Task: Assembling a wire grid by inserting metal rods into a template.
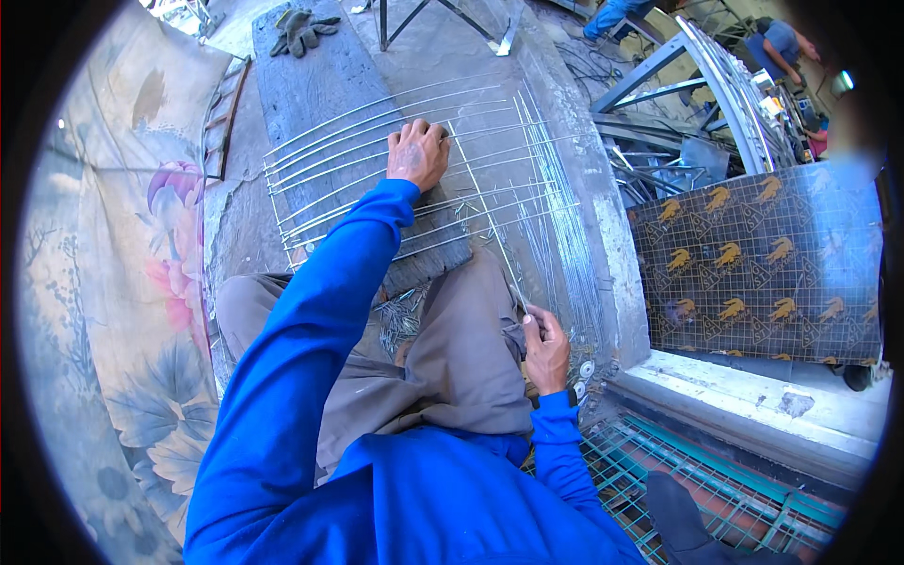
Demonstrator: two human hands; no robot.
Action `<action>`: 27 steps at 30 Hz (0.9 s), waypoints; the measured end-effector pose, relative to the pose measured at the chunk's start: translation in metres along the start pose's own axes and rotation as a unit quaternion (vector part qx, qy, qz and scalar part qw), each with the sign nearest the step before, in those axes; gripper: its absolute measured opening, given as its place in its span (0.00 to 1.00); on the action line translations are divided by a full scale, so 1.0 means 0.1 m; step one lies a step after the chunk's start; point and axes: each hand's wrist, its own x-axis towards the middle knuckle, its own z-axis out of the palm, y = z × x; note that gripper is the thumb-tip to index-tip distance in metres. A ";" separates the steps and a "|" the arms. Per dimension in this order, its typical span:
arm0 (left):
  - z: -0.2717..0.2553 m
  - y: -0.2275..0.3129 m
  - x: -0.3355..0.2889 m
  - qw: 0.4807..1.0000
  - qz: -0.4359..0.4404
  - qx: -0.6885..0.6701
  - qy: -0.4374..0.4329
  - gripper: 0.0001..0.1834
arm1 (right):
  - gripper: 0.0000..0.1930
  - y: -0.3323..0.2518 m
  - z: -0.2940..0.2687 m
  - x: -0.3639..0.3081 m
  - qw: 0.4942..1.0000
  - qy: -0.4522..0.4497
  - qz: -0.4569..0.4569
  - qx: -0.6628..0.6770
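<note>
- Dark plank (315,89) lay on concrete floor (438,61), wire grid (344,141) across it!
- Left hand (417,155) curled over the wires, grip impossible to tell.
- Right hand (546,353) pinched a thin rod (485,209)!

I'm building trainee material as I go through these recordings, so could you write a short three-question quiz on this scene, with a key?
1. True or false: the right hand pinches a thin metal rod near one end.

2. Multiple choice: where is the left hand?
A) On the floral cloth
B) Over the rows of thin rods
C) On the person's lap

3. Short answer: what lies near the far end of the dark plank?

Key: 1. True. 2. B. 3. A grey work glove.
</note>
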 end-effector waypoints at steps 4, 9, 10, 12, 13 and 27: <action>-0.03 -0.03 0.06 1.000 -0.015 -0.021 0.011 0.13 | 0.13 0.09 0.02 0.02 1.000 -0.013 -0.005 0.012; -0.06 -0.05 0.16 0.998 -0.051 -0.041 0.014 0.13 | 0.14 0.14 0.03 0.02 1.000 -0.010 -0.013 0.017; -0.06 -0.06 0.16 0.998 -0.051 -0.043 0.007 0.14 | 0.14 0.15 0.04 0.03 1.000 -0.011 -0.014 0.017; -0.04 -0.09 0.15 0.998 -0.052 -0.045 0.001 0.14 | 0.14 0.15 0.05 0.03 0.999 -0.016 0.003 0.043; -0.03 -0.10 0.13 0.997 -0.048 -0.051 0.016 0.14 | 0.14 0.14 0.06 0.03 0.999 -0.017 0.002 0.043; 0.02 -0.15 0.08 0.998 0.002 -0.047 0.040 0.11 | 0.14 -0.06 0.08 0.11 1.000 -0.010 -0.001 0.011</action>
